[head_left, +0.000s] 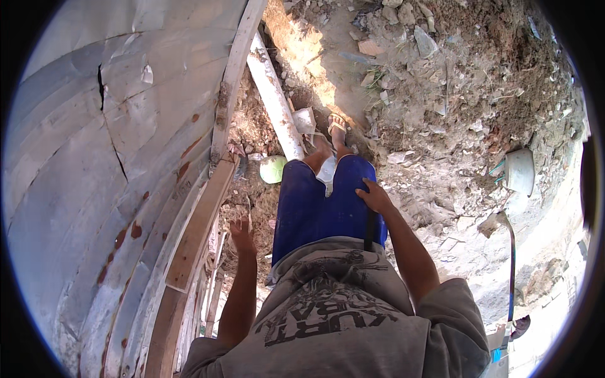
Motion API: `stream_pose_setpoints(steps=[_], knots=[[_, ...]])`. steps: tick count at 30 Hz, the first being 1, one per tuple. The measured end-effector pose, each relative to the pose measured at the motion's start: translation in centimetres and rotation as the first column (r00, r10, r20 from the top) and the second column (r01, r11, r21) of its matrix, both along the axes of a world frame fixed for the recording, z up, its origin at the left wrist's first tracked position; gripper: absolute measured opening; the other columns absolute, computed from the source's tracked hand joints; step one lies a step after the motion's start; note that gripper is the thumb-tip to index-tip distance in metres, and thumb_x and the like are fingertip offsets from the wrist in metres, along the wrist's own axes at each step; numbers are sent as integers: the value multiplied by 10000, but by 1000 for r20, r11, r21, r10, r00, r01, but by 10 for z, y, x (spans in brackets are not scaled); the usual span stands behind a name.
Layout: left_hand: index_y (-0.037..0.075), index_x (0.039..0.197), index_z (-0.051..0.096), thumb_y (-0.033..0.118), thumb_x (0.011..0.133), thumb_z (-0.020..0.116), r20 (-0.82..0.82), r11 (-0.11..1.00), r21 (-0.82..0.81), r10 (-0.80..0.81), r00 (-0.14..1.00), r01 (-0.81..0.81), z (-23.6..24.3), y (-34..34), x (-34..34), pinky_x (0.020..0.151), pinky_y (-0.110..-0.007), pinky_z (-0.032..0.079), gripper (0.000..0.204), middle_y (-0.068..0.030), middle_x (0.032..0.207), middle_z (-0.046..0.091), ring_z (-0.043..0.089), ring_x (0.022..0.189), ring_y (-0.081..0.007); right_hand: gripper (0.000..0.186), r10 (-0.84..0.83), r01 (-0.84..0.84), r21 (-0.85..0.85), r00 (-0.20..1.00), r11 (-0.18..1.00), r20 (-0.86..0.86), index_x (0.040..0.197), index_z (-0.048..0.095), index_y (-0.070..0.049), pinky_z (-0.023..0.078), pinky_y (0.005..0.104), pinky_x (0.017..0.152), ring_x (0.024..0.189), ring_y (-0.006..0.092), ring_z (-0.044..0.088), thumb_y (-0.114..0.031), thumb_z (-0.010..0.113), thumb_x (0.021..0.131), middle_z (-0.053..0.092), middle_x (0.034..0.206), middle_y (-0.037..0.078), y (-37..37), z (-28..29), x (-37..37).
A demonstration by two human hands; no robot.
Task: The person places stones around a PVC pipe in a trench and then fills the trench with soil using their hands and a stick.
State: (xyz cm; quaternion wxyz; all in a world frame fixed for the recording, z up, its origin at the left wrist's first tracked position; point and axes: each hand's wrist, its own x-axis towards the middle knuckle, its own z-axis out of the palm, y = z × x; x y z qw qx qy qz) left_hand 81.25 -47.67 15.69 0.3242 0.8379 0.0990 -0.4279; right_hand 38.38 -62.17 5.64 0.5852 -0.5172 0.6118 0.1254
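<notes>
My left hand [242,235] hangs in the air beside the wooden beam [195,234] of a metal-sheet wall, its fingers apart and holding nothing. Against the thigh of my blue shorts [305,205] rests my right hand [376,196], fingers stretched over the cloth, nothing seen in it. Beyond my knees lies a whitish round post or pipe [274,97], close to my feet. A pale green rounded thing [273,169] sits on the ground by its near end; I cannot tell its kind.
Grey, rust-spotted metal sheets [82,189] rise along the left. Rough soil with stones and scraps [428,151] spreads ahead and right. At right are a grey bucket [520,172] on its side and a long-handled tool [511,271] with a dirt-covered blade. One foot wears a sandal [337,122].
</notes>
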Motion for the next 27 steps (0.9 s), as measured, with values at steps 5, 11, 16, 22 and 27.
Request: stream_pose_setpoints(steps=[5, 11, 16, 22, 27], knots=[[54, 1580, 45, 292, 909, 739, 374, 937, -300, 286, 882, -177, 90, 1, -4, 1106, -519, 372, 994, -173, 1596, 244, 393, 1383, -329, 639, 94, -95, -4, 994, 995, -54, 1429, 479, 9, 422, 439, 1085, 1289, 407, 533, -398, 585, 949, 562, 1364, 280, -26, 39, -16], [12, 1536, 98, 429, 920, 695, 489, 906, -404, 330, 807, -126, 143, -42, -19, 1137, -503, 392, 954, -220, 1524, 282, 417, 1343, -312, 710, -2, 45, 273, 988, 961, -153, 1416, 509, 0, 429, 444, 1079, 1273, 386, 557, -469, 616, 895, 580, 1364, 257, -48, 53, -37], [-124, 1525, 69, 567, 860, 719, 511, 772, -531, 621, 595, -349, 128, -81, -32, 1103, -463, 449, 1158, -309, 1520, 287, 439, 1363, -367, 711, 257, -277, -23, 916, 961, -308, 1405, 528, -24, 443, 445, 1071, 1247, 379, 577, -495, 635, 884, 627, 1302, 239, -62, 22, -80], [-97, 1475, 309, 497, 878, 737, 763, 924, -311, 383, 521, -224, 119, -72, -15, 1048, -442, 470, 945, -300, 1446, 445, 531, 1280, -364, 636, 160, -212, -178, 950, 961, -267, 1344, 571, -15, 478, 471, 1008, 1183, 398, 608, -461, 642, 896, 651, 1240, 245, -114, 54, -26], [-103, 1474, 288, 472, 889, 731, 694, 923, -331, 379, 612, -196, 128, -74, -17, 1061, -451, 459, 933, -296, 1447, 427, 511, 1294, -366, 613, 264, -312, -281, 944, 907, -196, 1328, 575, -6, 480, 475, 996, 1165, 422, 606, -452, 633, 910, 648, 1239, 250, -130, 61, 16]])
